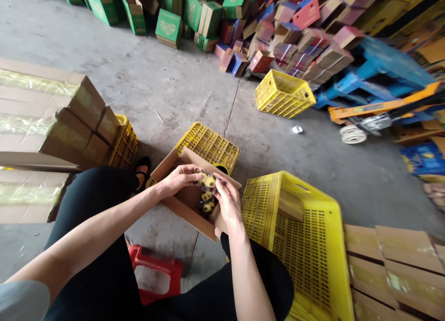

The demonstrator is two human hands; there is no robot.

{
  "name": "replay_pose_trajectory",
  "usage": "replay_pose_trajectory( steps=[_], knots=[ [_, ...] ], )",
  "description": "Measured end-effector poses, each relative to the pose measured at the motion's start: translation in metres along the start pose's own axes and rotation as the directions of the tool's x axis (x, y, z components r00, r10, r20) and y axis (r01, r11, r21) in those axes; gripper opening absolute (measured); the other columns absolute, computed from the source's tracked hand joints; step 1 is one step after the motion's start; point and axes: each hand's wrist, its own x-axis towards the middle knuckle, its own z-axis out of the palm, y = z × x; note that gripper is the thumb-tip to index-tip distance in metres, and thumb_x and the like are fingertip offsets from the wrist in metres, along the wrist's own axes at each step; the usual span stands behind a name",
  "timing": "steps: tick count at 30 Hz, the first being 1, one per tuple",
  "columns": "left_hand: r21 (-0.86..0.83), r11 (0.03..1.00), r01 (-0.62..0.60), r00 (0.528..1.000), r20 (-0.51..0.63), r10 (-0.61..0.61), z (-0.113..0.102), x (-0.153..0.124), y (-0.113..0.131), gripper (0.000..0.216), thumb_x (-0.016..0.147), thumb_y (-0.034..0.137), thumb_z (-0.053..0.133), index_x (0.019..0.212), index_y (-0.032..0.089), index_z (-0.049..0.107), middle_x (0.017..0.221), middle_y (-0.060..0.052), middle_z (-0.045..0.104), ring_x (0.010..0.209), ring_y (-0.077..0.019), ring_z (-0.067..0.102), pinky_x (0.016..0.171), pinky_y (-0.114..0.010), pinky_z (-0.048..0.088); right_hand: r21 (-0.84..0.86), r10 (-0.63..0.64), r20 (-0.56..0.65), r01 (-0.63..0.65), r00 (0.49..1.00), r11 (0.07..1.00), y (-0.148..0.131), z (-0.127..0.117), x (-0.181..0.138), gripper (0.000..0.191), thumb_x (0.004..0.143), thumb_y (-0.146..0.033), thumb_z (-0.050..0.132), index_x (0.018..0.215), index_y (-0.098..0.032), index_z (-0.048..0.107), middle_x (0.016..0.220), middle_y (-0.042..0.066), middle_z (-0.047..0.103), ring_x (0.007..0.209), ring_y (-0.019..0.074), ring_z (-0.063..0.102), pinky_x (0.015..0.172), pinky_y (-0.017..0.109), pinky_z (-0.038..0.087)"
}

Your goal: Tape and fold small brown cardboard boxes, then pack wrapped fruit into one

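Observation:
Above an open cardboard box (189, 218), my left hand (181, 178) and my right hand (228, 200) hold a yellow, rounded item in dark-spotted clear wrap (207, 181) between them. The left fingers pinch its left side; the right thumb and fingers grip its right side. Inside the box lies a similar yellow spotted item (207, 202), just below the held one. What is under the wrap cannot be made out. The box, flaps raised, rests by an upturned yellow crate (212, 144).
A large yellow crate (313, 247) stands on its side at my right, beside stacked cartons (406, 251). Taped cartons (79, 117) rise at left. A red stool (156, 270) is below me. Farther off are another yellow crate (285, 96), an orange pallet jack (378, 110) and green boxes (168, 26).

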Motion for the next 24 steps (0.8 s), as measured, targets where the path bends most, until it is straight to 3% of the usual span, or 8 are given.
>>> replay_pose_trajectory(
  steps=[3,8,14,20,24],
  knots=[
    [-0.011,0.999,0.039,0.999,0.007,-0.038,0.0017,0.0004,0.0011,0.051,0.075,0.044,0.095,0.112,0.015,0.077,0.108,-0.01,0.077,0.094,-0.0203,0.073,0.088,-0.032,0.059,-0.027,-0.016,-0.034,0.015,0.999,1.0,0.0027,-0.0021,-0.0004,0.045,0.082,-0.059,0.081,0.117,-0.03,0.08,0.124,0.003,0.079,0.109,0.0261,0.073,0.086,0.035,0.058],
    [-0.039,0.982,0.183,0.982,-0.034,-0.185,0.0043,0.0014,0.004,0.06,0.083,0.066,0.08,0.119,0.019,0.076,0.117,-0.012,0.077,0.1,-0.0256,0.075,0.084,-0.035,0.062,-0.055,-0.059,-0.104,0.054,0.993,0.997,0.0068,-0.0045,0.0004,0.044,0.081,-0.059,0.081,0.112,-0.027,0.082,0.115,0.005,0.081,0.098,0.0258,0.075,0.081,0.035,0.059],
    [0.011,0.913,0.408,0.913,-0.019,-0.408,0.0043,0.0006,0.0046,0.07,0.089,0.078,0.065,0.109,0.012,0.077,0.109,-0.017,0.079,0.077,-0.0247,0.079,0.064,-0.03,0.063,-0.05,-0.128,-0.021,0.127,0.992,0.991,0.0032,-0.0014,0.0004,0.036,0.085,-0.055,0.079,0.108,-0.028,0.083,0.119,0.005,0.081,0.118,0.0295,0.071,0.106,0.044,0.054],
    [-0.061,0.959,0.276,0.96,-0.021,-0.278,0.0031,-0.0006,0.004,0.047,0.082,0.046,0.09,0.111,0.013,0.075,0.11,-0.016,0.079,0.085,-0.0245,0.081,0.079,-0.031,0.066,-0.054,-0.188,0.06,0.191,0.98,0.98,-0.0001,-0.0016,-0.0005,0.024,0.086,-0.05,0.079,0.099,-0.03,0.083,0.133,0.003,0.075,0.135,0.0298,0.061,0.12,0.047,0.043],
    [-0.051,0.972,0.229,0.973,0.014,-0.229,0.0014,-0.0018,0.0053,0.047,0.077,0.041,0.095,0.111,0.013,0.076,0.114,-0.016,0.078,0.087,-0.0232,0.08,0.084,-0.031,0.064,-0.04,-0.15,0.023,0.151,0.988,0.988,-0.0018,-0.0003,-0.0016,0.038,0.088,-0.06,0.075,0.115,-0.034,0.08,0.142,0.002,0.07,0.143,0.0303,0.055,0.121,0.051,0.04]
  ],
)
